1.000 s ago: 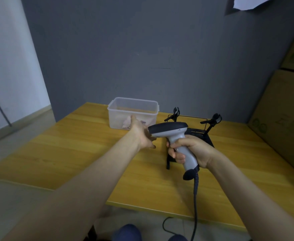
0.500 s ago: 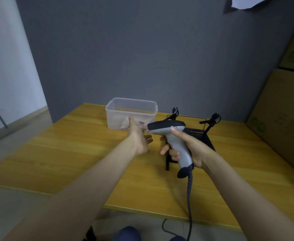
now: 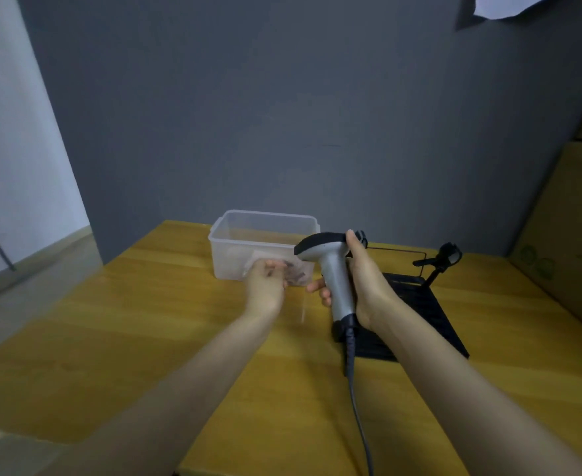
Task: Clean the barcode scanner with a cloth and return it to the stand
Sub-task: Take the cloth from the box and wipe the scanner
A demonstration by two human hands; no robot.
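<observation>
The scanner (image 3: 331,269), rigid and light, is gripped closed by the right hand (image 3: 365,286) at its handle. The soft cloth (image 3: 265,266) is pinched by the left hand (image 3: 265,286).

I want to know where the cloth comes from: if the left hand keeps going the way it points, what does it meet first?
Probably the clear plastic box, whose near wall lies just beyond the left hand; depth is unclear.

No legible text anywhere
</observation>
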